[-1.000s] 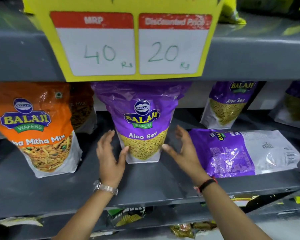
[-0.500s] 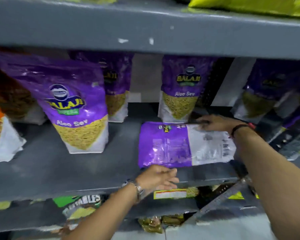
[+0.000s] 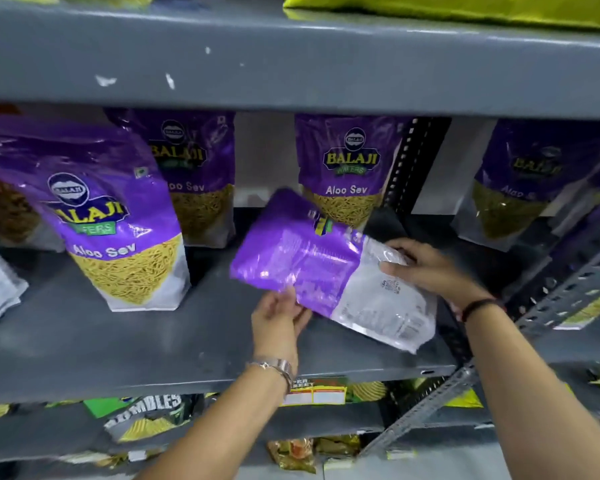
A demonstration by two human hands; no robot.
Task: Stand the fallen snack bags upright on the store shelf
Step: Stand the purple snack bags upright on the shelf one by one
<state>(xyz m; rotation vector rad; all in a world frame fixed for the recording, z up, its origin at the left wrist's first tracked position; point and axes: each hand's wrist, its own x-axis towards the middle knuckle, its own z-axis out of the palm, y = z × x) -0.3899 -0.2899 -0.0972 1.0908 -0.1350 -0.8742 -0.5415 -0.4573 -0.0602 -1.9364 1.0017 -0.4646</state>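
Head view showed the fallen Aloo Sev bag [image 3: 329,268] tilted just above the gray shelf [image 3: 118,348], left hand [image 3: 278,317] gripping its purple lower edge, right hand [image 3: 426,268] clasping the clear end. Likely light, soft, slippery film; edges suited holding best.

On the middle shelf [image 3: 84,344], one upright snack bag [image 3: 118,223] stands near the front at the left. Behind it and to its right stands a second upright bag [image 3: 201,174], and further right, at the back, a third [image 3: 347,168]. A fourth [image 3: 513,188] stands at the back beyond the slotted post [image 3: 409,161]. Before the third bag, the fallen bag [image 3: 326,268] is tilted, its back face up, its lower right end on the shelf. The left hand [image 3: 278,320] is at its near edge, the right hand [image 3: 426,268] on its right end. More packets [image 3: 142,417] lie on the shelf below; another bag [image 3: 465,8] lies on the upper shelf [image 3: 291,64].
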